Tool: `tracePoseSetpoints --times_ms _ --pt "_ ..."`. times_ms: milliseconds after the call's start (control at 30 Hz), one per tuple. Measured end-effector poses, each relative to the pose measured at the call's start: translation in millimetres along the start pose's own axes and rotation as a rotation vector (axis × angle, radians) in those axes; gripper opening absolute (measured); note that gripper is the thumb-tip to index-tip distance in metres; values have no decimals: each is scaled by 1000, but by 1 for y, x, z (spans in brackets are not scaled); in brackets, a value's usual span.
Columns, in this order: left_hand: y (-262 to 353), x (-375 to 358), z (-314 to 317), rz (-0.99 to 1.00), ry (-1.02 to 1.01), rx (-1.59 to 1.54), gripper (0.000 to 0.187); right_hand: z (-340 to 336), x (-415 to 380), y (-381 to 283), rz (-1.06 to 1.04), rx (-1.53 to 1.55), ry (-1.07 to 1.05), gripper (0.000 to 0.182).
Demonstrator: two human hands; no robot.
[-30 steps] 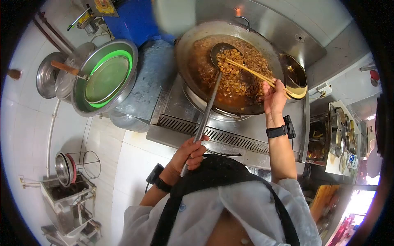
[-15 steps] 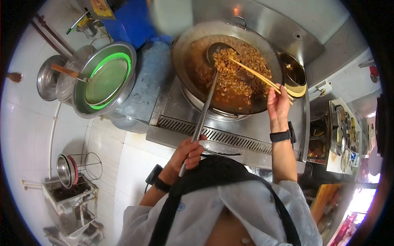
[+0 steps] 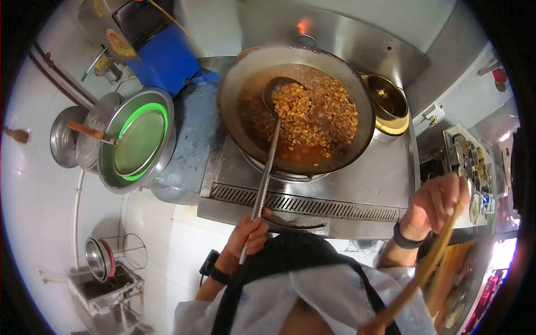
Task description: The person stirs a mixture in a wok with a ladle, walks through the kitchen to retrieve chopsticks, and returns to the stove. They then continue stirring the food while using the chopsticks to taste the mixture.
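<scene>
My left hand is wrapped round the metal handle of a long ladle. The ladle's bowl lies in a large wok and is heaped with small brown diced food. Around the bowl, more of the diced food sits in reddish-brown liquid. My right hand is raised at the right, beyond the stove's edge, with its fingers closed on the chopsticks. They slant down toward my chest and look blurred near the camera.
The wok stands on a steel stove. Behind its right side is a pot of dark liquid. At the left, a metal basin holds a wooden-handled strainer. Small containers stand on a counter at the far right.
My right hand has moved from over the wok to the right and toward me, with the chopsticks. My left hand still holds the ladle, its bowl still full. The camera view has shifted slightly.
</scene>
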State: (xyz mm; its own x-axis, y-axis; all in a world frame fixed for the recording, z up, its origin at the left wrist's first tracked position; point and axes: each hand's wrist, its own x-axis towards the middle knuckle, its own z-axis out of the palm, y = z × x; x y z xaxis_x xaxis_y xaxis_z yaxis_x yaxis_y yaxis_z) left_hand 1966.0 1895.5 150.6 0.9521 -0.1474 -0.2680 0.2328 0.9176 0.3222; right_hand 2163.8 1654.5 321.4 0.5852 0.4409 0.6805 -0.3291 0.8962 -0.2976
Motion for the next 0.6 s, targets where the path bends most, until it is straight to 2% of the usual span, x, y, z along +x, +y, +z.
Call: tracePoseSetpoints --times_ms 133,367,600 --pt "-1 0 1 4 15 -17 26 15 -3 -3 -73 112 -59 11" --pt "-1 -1 2 17 8 0 29 21 -8 -10 -166 83 -12 13" --pt "-4 0 -2 26 -33 -35 29 23 -7 -12 -144 33 -28 14"
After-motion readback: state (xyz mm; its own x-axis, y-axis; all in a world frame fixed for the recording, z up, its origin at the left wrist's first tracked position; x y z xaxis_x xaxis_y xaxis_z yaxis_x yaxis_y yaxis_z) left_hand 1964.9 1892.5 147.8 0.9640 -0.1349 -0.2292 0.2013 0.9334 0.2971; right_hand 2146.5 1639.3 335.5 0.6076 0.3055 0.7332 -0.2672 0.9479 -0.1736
